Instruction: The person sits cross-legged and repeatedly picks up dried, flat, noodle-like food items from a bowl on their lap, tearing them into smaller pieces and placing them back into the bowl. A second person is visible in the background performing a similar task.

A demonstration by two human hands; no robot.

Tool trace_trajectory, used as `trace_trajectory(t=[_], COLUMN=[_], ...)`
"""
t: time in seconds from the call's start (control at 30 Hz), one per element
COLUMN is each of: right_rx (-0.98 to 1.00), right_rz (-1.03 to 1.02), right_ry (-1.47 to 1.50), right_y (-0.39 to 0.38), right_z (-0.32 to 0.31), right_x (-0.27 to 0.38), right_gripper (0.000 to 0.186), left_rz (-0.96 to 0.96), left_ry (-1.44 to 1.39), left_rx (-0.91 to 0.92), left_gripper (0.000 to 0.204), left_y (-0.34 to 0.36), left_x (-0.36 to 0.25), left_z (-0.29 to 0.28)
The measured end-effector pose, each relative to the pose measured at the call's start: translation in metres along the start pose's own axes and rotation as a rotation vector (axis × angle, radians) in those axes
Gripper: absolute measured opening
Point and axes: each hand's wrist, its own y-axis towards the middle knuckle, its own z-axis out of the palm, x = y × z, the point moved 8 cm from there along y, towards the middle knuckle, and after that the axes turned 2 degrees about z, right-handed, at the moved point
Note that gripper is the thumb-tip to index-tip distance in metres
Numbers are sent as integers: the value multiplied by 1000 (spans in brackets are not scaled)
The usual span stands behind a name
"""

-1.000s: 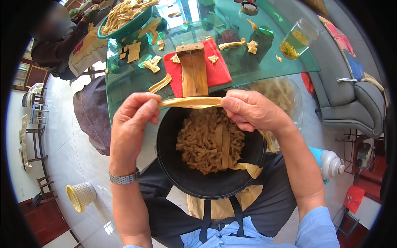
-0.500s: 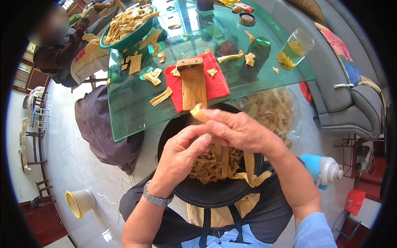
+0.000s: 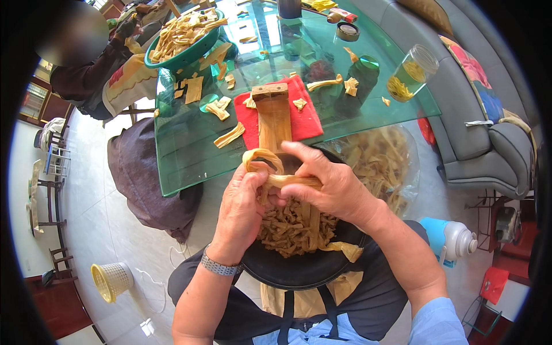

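Note:
My left hand (image 3: 246, 207) is closed on a pale yellow dried strip (image 3: 259, 156), which bends into a loop over its fingers. My right hand (image 3: 329, 185) pinches a length of the strip from the right, its index finger lifted. Both hands are above a black round basin (image 3: 270, 278) on my lap, holding many small brown curled pieces and longer strips (image 3: 287, 236). Just beyond them, a wooden block with a raised end piece (image 3: 272, 118) lies on a red cloth (image 3: 303, 121) at the glass table's (image 3: 190, 172) near edge.
A green basin (image 3: 158, 60) heaped with strips, a jar (image 3: 410, 73) and loose pieces are on the table. A person (image 3: 80, 83) sits at the left. A bag of strips (image 3: 385, 161), a flask (image 3: 451, 237), a sofa (image 3: 477, 149) and a plastic bin (image 3: 109, 282) are around me.
The strip, stretched straight between my hands a second ago, is now bent into a loop. My hands have moved together above the basin, and the view has shifted slightly.

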Motion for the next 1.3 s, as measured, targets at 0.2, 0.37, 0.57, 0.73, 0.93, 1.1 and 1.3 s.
trace_trajectory(t=[0.2, 0.37, 0.57, 0.73, 0.93, 1.1, 1.3], right_rx=[284, 268, 93, 136, 156, 56, 420], right_rz=[550, 678, 544, 240, 231, 319, 662], right_ry=[385, 330, 175, 2, -59, 20, 423], right_y=[-3, -9, -1, 0, -1, 2, -16], right_z=[22, 19, 8, 4, 8, 3, 25], right_x=[-23, -41, -35, -20, -16, -37, -41], right_gripper=[41, 26, 22, 24, 26, 22, 13], left_rz=[-88, -250, -175, -129, 85, 640, 870], left_ry=[175, 29, -90, -36, 129, 1021, 1476], left_rx=[163, 293, 145, 150, 75, 248, 195], left_gripper=[27, 30, 30, 24, 20, 38, 45], left_y=[-7, -12, -12, -3, -2, -22, -39], left_x=[11, 10, 5, 7, -1, -32, -25], left_z=[4, 5, 22, 4, -6, 36, 43])
